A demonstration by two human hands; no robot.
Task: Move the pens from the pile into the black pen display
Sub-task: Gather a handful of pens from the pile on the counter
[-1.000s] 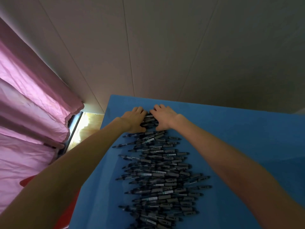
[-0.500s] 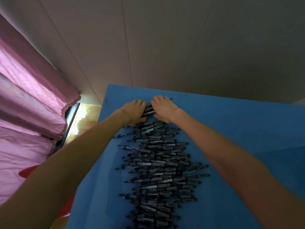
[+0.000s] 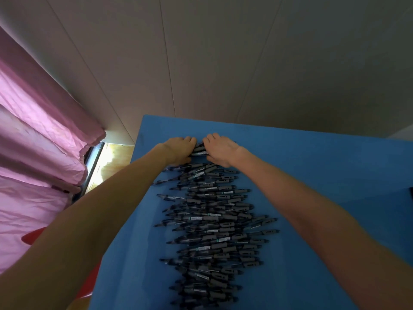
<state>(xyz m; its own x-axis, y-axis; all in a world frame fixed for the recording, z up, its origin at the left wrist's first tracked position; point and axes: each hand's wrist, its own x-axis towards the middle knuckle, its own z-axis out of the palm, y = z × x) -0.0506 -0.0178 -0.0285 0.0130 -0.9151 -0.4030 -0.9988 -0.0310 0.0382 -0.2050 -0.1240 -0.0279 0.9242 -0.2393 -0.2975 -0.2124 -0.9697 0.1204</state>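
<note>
**A:** At the far end of the pile, the 2 hands meet: the left hand [image 3: 178, 151] and the right hand [image 3: 220, 151] sit almost fingertip to fingertip, fingers curled down over a small bunch of pens [image 3: 199, 150] caught between them.

**B:** So both hands hold pens?

**A:** That is how it reads. Each hand closes around 1 end of the bunch, though the fingertips themselves are hidden behind it, so how many pens they hold cannot be told.

**B:** And the rest?

**A:** The pile [image 3: 214, 222] runs from the hands back toward the person as 1 long heap, the pens lying mostly crosswise on the blue table [image 3: 324, 175]. Judging by its length, nearly all the work remains.

**B:** Where is the black pen display?

**A:** Not clearly in view. A dark sliver [image 3: 410, 193] shows at the table's right edge, but what it is cannot be told.

**B:** How should the person do this step well?

**A:** Probably by squaring the bunch first, pressing both ends inward so the pens lie parallel, then lifting it level. Smooth round barrels likely slip, so a modest bunch is safer than a big 1. Stragglers half under the hands could drag along and scatter.

**B:** Anything else nearby?

**A:** A pink curtain [image 3: 40, 135] hangs at the left, and a pale panelled wall [image 3: 223, 63] rises beyond the table.
</note>
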